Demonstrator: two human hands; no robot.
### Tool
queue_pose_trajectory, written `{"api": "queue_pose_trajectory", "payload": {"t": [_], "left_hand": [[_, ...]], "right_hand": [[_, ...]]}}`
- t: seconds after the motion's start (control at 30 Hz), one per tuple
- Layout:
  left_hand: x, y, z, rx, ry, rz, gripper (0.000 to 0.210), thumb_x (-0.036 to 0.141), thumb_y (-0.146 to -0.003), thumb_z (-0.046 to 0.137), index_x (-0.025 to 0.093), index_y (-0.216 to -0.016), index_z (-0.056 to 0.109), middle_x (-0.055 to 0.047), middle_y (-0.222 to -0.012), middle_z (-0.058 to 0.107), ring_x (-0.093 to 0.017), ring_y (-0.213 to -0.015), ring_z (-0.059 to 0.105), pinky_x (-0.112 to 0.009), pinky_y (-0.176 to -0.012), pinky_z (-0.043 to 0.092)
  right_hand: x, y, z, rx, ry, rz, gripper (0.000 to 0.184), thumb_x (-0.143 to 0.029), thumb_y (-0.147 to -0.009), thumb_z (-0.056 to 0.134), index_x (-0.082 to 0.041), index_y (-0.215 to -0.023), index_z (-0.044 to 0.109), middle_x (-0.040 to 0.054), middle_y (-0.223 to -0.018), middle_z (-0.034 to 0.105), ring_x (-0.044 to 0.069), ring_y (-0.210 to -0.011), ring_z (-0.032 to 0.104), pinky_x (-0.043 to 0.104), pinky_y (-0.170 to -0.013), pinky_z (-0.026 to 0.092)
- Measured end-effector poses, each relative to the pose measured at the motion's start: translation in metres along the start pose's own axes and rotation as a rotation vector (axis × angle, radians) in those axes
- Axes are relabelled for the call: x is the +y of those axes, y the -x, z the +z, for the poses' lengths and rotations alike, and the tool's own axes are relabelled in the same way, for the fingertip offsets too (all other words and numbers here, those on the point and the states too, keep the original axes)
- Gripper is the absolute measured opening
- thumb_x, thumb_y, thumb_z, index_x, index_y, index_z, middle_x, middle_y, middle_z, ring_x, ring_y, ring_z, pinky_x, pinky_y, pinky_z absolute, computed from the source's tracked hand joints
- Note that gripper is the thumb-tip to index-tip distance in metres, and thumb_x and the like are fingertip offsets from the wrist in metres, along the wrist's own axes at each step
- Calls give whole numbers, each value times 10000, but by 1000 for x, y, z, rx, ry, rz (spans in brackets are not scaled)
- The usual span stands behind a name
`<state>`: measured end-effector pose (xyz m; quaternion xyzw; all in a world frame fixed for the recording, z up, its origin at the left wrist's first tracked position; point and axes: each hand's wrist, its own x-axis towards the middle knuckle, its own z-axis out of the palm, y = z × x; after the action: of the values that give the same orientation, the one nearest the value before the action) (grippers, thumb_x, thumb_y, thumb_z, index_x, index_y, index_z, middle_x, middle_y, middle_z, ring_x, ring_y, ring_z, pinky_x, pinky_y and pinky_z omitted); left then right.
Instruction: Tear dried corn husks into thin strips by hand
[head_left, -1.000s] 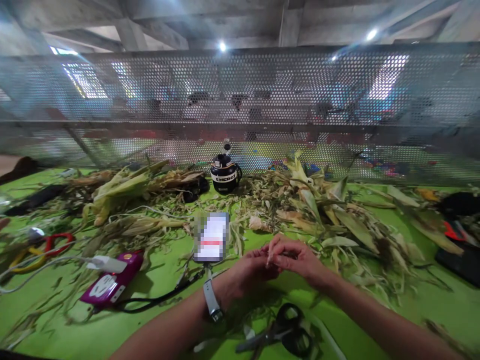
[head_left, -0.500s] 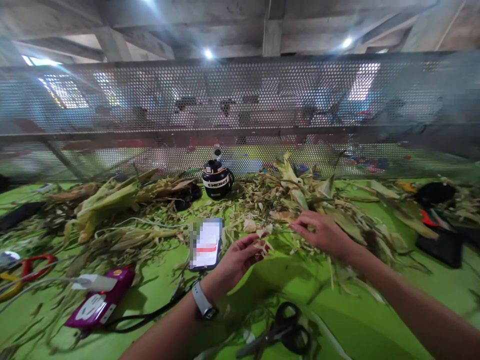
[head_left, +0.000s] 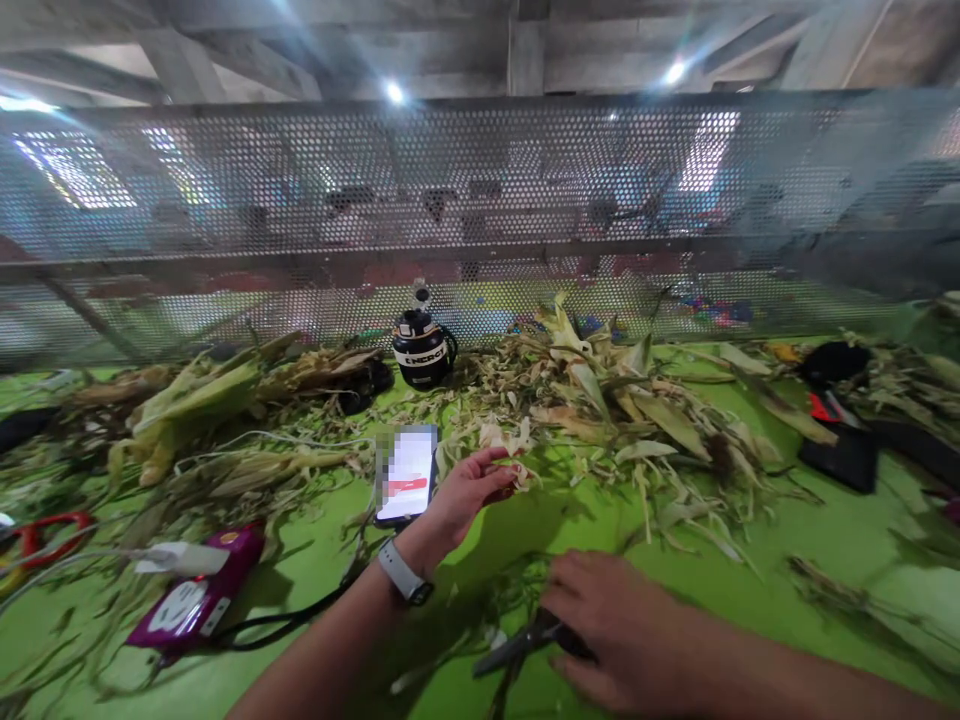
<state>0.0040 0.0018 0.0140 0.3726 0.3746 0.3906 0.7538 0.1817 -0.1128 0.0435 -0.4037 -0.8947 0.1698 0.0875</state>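
My left hand (head_left: 476, 490), with a pale watch strap at the wrist, is closed in a pinch on pale, curled corn husk pieces (head_left: 507, 440) shaped a bit like petals. Low in front, my right hand (head_left: 611, 620) wraps over the black handles of the scissors (head_left: 517, 645). Their blades point left, and the hand hides most of the handles. Just left of my left hand lies a phone (head_left: 409, 475) with a lit screen, partly blurred out.
Dry corn husks (head_left: 600, 390) pile up right of the black "ENERGY" jug (head_left: 422, 350), with more husks (head_left: 202, 395) on the left. A purple power strip (head_left: 199, 590) with a white plug sits at left. Behind stands a perforated metal screen (head_left: 480, 200). A black box-like item (head_left: 840, 455) lies right.
My right hand has come down and back from near the husk pieces onto the scissors. My left hand still pinches the husk pieces. The view has shifted slightly.
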Motion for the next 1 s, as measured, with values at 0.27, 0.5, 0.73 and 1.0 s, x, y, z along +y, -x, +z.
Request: {"api": "queue_pose_trajectory", "payload": {"t": [0.27,0.5,0.73,1.0], "left_hand": [[9,-1,2,13,80,42,403,191,-544,824,153,-879,603,-9,-736,709,-91,-612,622,-192,-617,470],[5,-11,-8,33,82,43,349,175,-553,817,151,-836,614,4,-710,690,-79,-574,613,-173,-568,457],[4,-13,-8,38,64,36,335,192,-538,825,156,-804,624,10,-694,682,-84,-586,611,-187,-592,464],[5,-15,-7,19,12,25,281,226,-536,823,142,-737,646,8,-679,676,-81,-596,611,-190,-617,452]], "right_hand": [[-2,-10,11,-86,187,-8,251,-225,-691,512,-118,-906,586,119,-890,596,233,-785,515,346,-685,394],[9,3,-16,-132,81,15,172,-156,-689,481,-149,-846,550,80,-853,565,203,-760,489,325,-670,367],[12,1,-16,-190,126,43,191,-82,-676,477,-139,-835,568,88,-840,579,214,-770,511,321,-661,360],[24,4,-29,-272,69,70,157,-96,-674,498,-155,-776,601,51,-729,603,168,-620,509,274,-562,322]]}}
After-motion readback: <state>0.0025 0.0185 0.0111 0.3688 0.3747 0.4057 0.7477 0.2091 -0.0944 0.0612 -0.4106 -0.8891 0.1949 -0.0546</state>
